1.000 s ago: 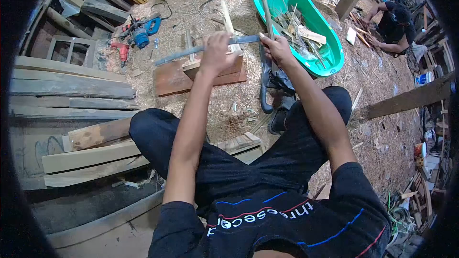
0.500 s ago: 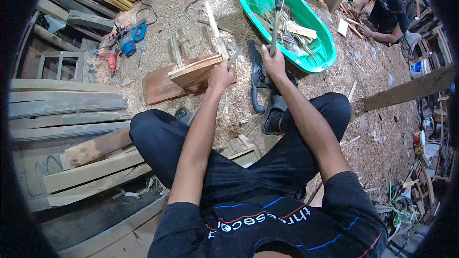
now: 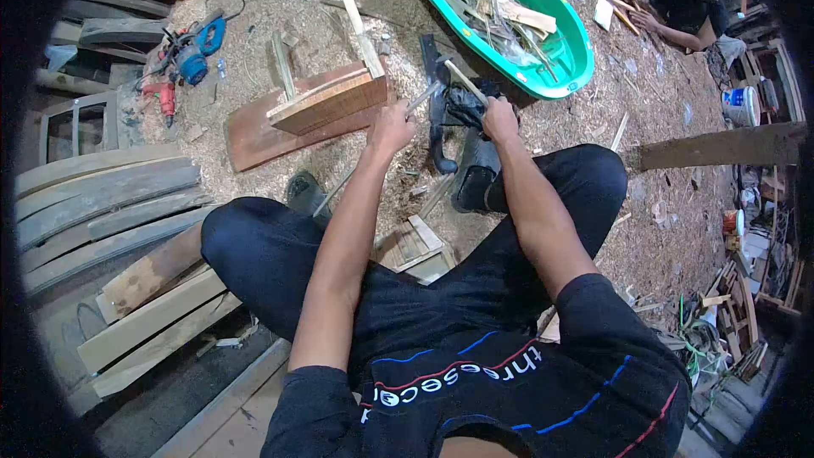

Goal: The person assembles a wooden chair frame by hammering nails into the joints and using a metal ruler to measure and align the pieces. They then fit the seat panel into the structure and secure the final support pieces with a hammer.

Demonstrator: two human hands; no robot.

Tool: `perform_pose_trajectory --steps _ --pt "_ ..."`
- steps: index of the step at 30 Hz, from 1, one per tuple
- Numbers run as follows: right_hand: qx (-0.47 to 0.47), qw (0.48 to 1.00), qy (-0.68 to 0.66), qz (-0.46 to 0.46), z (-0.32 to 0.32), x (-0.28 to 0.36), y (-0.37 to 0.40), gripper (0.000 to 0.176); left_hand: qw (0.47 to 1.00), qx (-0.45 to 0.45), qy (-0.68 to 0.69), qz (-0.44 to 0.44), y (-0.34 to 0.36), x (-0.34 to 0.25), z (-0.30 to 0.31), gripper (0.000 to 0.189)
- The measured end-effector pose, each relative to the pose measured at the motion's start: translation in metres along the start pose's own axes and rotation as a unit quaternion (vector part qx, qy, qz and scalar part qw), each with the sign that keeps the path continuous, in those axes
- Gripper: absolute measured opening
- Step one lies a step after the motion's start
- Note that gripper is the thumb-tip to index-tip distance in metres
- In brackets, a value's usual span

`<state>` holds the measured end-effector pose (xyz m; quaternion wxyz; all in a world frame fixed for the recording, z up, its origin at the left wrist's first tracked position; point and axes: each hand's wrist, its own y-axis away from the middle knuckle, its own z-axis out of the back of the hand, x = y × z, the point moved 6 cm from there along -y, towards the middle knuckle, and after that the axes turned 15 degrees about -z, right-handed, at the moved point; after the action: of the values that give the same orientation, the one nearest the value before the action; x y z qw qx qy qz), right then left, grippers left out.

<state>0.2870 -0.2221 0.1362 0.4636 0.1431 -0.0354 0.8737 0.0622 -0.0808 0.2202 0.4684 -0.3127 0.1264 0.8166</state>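
Observation:
My left hand (image 3: 392, 126) is closed around a thin grey tool (image 3: 422, 99), perhaps a chisel, that points up and to the right. In my right hand (image 3: 500, 118) is the handle of a hammer (image 3: 467, 83), its head end close to the tip of the thin tool. Just left of my left hand stands a wooden piece (image 3: 332, 102) with two upright bars. Under it lies a reddish-brown board (image 3: 254, 137). A dark saw-like tool (image 3: 436, 110) rests on the floor between my hands.
A green tub (image 3: 570, 85) of wood scraps stands beyond my right hand. Power tools (image 3: 192, 66) lie at the left, above stacked planks (image 3: 110, 191). A co-worker (image 3: 685, 4) crouches at the upper right. A wooden post (image 3: 721, 146) crosses the right side.
My right hand and the hammer have come down toward the thin tool in my left hand. The view has shifted, so the tub and board appear higher and further left.

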Motion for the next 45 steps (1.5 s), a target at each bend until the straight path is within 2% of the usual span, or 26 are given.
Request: perform_pose_trajectory --steps 3,6,9,14,16,19,20,21,22,26,29,32,34,35,37,39,43,45 --pt "0.018 0.998 -0.042 -0.031 -0.029 -0.007 -0.009 0.018 0.999 0.023 0.007 0.031 -0.001 0.005 -0.007 0.022" --pt "0.095 0.993 -0.025 -0.071 -0.043 -0.004 -0.011 0.020 0.999 0.037 0.007 0.020 -0.005 0.011 -0.012 0.025" --pt "0.143 0.975 -0.081 -0.147 -0.053 0.010 -0.011 0.022 1.000 0.003 0.020 0.024 -0.007 0.016 -0.010 0.027" --pt "0.088 0.986 -0.059 -0.131 -0.076 0.027 -0.017 0.020 0.998 -0.004 0.046 0.047 -0.008 0.025 -0.006 0.025" --pt "0.083 0.984 -0.062 -0.143 -0.079 0.028 -0.017 0.022 0.997 -0.026 0.050 0.052 -0.008 0.029 -0.005 0.023" --pt "0.091 0.983 -0.054 -0.152 -0.089 0.028 -0.022 0.026 0.997 -0.003 0.048 0.062 -0.011 0.035 -0.007 0.021" --pt "0.085 0.985 -0.047 -0.144 -0.092 0.027 -0.022 0.027 0.995 0.028 0.044 0.080 -0.011 0.039 -0.009 0.027" --pt "0.079 0.987 -0.040 -0.137 -0.094 0.029 -0.022 0.028 0.996 0.022 0.040 0.078 -0.013 0.041 -0.010 0.027" --pt "0.064 0.989 -0.025 -0.135 -0.096 0.030 -0.023 0.021 0.996 0.015 0.036 0.076 -0.013 0.043 -0.010 0.027" --pt "0.063 0.984 -0.040 -0.161 -0.099 0.031 -0.034 0.021 0.995 0.019 0.036 0.088 -0.013 0.042 -0.003 0.029" --pt "0.068 0.984 -0.052 -0.154 -0.090 0.038 -0.034 0.022 0.997 0.014 0.014 0.078 -0.012 0.032 0.011 0.037" --pt "0.057 0.985 -0.052 -0.152 -0.076 0.041 -0.025 0.021 0.998 -0.031 0.032 0.048 -0.009 0.022 0.022 0.044" --pt "0.048 0.988 -0.056 -0.133 -0.066 0.043 -0.022 0.020 0.997 -0.023 0.059 0.049 -0.006 0.025 0.022 0.050" --pt "0.048 0.988 -0.063 -0.134 -0.060 0.042 -0.021 0.019 0.996 -0.019 0.073 0.048 -0.005 0.026 0.023 0.054" --pt "0.045 0.987 -0.077 -0.134 -0.051 0.041 -0.020 0.020 0.996 -0.037 0.084 0.019 -0.004 0.022 0.030 0.050" --pt "0.005 0.986 -0.119 -0.119 -0.040 0.037 -0.017 0.020 0.995 -0.052 0.082 -0.006 0.001 0.012 0.039 0.047" --pt "-0.020 0.964 -0.226 -0.137 -0.044 0.026 -0.025 0.022 0.994 -0.085 0.052 -0.034 0.012 -0.022 0.085 0.044" --pt "-0.053 0.962 -0.246 -0.103 -0.034 0.029 -0.028 0.021 0.995 -0.089 0.041 -0.032 0.018 -0.026 0.096 0.043"
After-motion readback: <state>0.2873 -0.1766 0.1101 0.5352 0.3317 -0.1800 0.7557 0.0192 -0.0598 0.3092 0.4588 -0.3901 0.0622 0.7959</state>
